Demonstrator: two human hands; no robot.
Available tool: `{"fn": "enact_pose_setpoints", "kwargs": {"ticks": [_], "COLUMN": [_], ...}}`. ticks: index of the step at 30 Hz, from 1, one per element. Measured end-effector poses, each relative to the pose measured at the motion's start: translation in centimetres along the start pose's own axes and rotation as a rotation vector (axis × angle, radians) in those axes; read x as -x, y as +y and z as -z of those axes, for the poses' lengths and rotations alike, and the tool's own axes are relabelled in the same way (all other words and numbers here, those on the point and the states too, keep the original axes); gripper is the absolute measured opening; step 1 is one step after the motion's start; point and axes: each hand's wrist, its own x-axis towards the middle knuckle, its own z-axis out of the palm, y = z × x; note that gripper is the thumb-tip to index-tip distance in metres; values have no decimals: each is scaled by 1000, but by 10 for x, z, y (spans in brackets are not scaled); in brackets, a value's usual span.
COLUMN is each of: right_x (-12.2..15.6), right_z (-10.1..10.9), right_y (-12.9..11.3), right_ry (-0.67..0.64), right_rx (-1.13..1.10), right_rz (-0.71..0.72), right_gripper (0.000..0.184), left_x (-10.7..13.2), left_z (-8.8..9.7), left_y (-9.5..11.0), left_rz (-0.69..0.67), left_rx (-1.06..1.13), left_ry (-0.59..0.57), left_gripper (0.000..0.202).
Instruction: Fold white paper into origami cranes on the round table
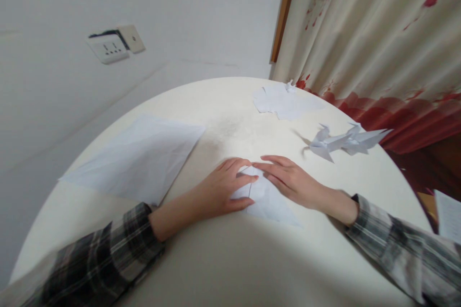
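A small folded white paper point(264, 199) lies on the round white table point(223, 259) in front of me. My left hand point(225, 187) lies flat on the paper's left part, fingers stretched out and pressing down. My right hand point(288, 177) rests flat on its right part, fingers extended toward the left hand. The fingertips of both hands almost meet over the paper's top. Plaid sleeves cover both forearms.
A large white sheet point(139, 158) lies at the table's left. Folded paper cranes point(342, 141) sit at the right, and crumpled paper scraps point(283, 100) at the back. A floral curtain point(378, 33) hangs at the right, and a wall socket point(110, 48) is on the wall.
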Motion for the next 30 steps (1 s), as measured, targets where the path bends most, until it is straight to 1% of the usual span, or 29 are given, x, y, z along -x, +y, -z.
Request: {"fn": "enact_pose_setpoints", "kwargs": {"ticks": [3,6,17,22,26,30], "right_x": [-1,-2,0,0,-3,-3], "right_z": [1,1,0,4,7,9], "right_y": [0,-1,7,8,7,9], "right_ry": [25,26,-24,-54,-71,-104], "right_rx": [-55,-67,-46,-58,-94,-94], "right_rz": [-37,-57,-27,-19,26,39], "right_gripper": [38,43,54,58,63,66], "left_x": [-1,-1,-1,-3,-4,-4], "left_z": [1,2,2,5,6,5], "left_y": [1,2,1,3,4,3], "left_rz": [4,6,1,-41,-60,-43], "left_rx": [1,0,-9,-35,-45,-32], "left_ry": [2,4,1,6,-33,-84], "left_gripper": [42,41,44,41,42,43]}}
